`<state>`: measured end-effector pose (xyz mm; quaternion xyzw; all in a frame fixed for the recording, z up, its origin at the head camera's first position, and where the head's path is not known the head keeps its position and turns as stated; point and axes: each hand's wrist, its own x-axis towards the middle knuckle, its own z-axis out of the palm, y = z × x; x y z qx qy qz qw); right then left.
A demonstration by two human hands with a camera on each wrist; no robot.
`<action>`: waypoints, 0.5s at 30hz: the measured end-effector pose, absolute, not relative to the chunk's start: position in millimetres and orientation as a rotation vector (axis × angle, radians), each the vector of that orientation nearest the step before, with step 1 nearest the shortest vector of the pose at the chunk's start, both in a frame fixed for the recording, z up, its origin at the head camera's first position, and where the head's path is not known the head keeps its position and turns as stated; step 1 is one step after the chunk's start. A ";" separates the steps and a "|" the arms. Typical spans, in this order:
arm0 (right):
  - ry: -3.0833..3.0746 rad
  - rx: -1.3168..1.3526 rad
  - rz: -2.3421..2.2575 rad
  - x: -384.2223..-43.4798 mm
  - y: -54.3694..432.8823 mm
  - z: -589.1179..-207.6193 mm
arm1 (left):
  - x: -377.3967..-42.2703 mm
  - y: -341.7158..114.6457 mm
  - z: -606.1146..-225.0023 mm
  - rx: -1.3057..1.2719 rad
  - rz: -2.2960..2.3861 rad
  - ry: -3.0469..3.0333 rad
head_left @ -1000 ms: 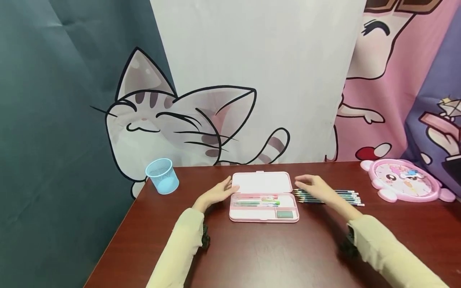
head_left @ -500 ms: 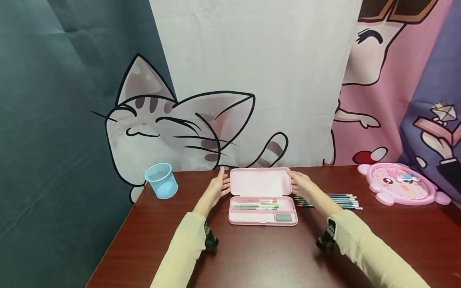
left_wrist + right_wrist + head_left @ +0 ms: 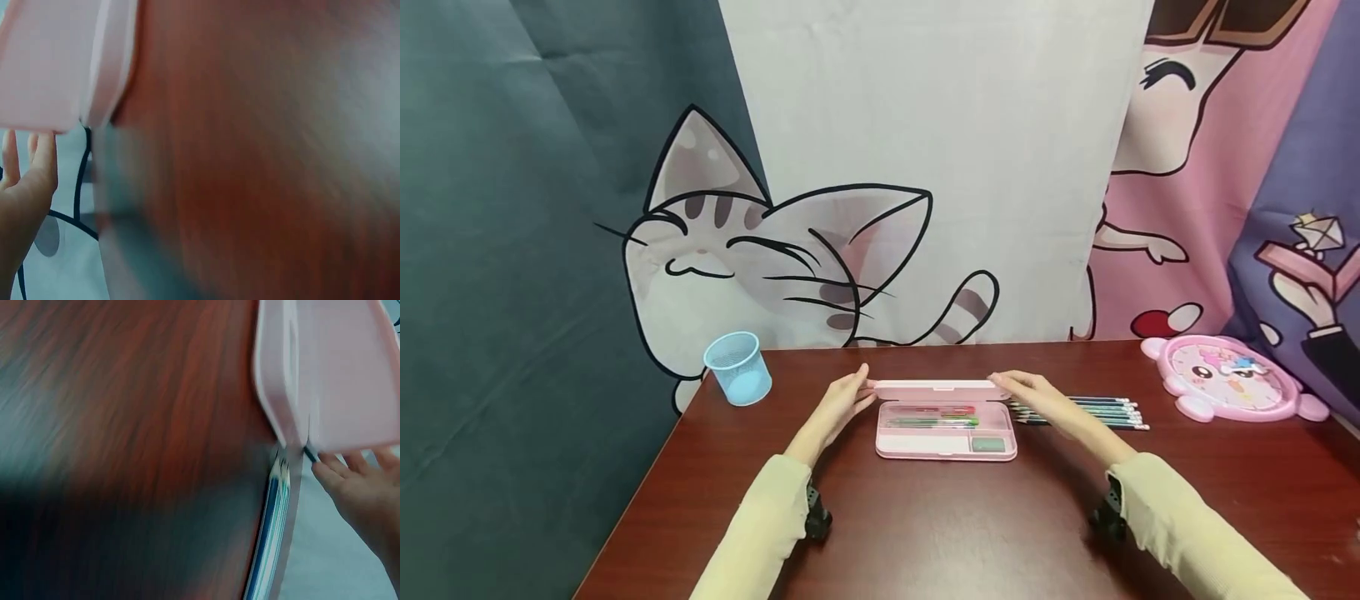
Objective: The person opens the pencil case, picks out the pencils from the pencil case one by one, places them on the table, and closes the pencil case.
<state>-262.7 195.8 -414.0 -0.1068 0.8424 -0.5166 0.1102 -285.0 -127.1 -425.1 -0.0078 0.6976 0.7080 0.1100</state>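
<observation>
A pink pencil case (image 3: 917, 450) sits on the table with its lid (image 3: 940, 391) raised, seen nearly edge-on in the head view. My left hand (image 3: 837, 406) is at the lid's left end, its fairly straight fingertips (image 3: 44, 140) right at the edge. At the opposite end, my right hand (image 3: 1043, 398) touches the lid's edge with extended fingers (image 3: 331, 464). Inside the case lie several slim pens (image 3: 932, 422) in the back compartment and a grey-green eraser (image 3: 988, 445) at the front right.
Several pencils (image 3: 1108, 411) lie side by side just right of the case, partly under my right forearm. A blue mesh cup (image 3: 739, 371) stands at the table's back left. A pink animal-shaped clock (image 3: 1228, 379) lies at the back right. Printed cloth hangs behind.
Both hands have come to the ends of the lid. The lid first tipped up from lying back, and now leans further toward the case's base. Pens and eraser stay in place.
</observation>
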 end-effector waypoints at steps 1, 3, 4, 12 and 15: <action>2.521 -0.386 -1.433 -261.0 198.0 -415.0 | -283.4 -130.6 -425.9 0.031 1.994 2.112; 2.593 -0.533 -1.259 -256.9 200.7 -416.6 | -278.6 -137.7 -426.7 0.201 1.803 2.250; 2.628 -0.593 -1.164 -254.8 201.1 -417.6 | -275.9 -141.0 -426.7 0.292 1.705 2.305; 2.835 -0.818 -0.658 -237.9 191.2 -420.1 | -264.4 -150.0 -432.8 0.771 1.264 2.450; 2.863 -0.831 -0.575 -234.9 187.2 -417.3 | -261.2 -148.3 -434.7 0.768 1.174 2.503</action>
